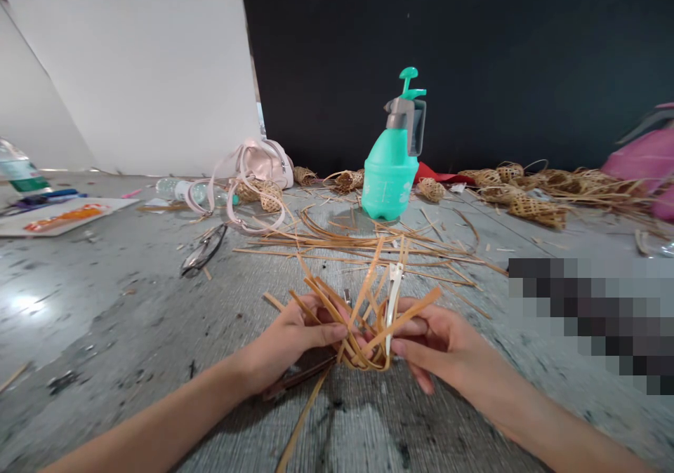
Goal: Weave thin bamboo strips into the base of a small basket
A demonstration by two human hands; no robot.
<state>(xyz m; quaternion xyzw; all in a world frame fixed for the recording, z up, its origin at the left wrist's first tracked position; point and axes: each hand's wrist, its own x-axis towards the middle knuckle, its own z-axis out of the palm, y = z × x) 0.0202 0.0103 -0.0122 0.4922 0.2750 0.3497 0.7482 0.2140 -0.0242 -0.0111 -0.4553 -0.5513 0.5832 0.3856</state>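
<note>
Between my two hands is a small, partly woven basket (363, 359) of tan bamboo strips, its loose strip ends fanning upward. My left hand (310, 329) is closed on its left side, thumb pressed along the strips and fingers behind them. On the other side my right hand (429, 340) pinches the weave next to a white hair clip (392, 297), which stands upright clamped on the strips. A second, smaller metal clip (347, 296) shows at the back rim. Some fingertips are hidden behind the strips.
Loose bamboo strips (326, 243) lie just beyond the basket. Behind them stands a green spray bottle (390, 171). Eyeglasses (204, 250), a pink bag (266, 161) and a plastic bottle (184, 191) are at left. Finished woven pieces (537, 210) lie at back right, before a black panel (474, 66).
</note>
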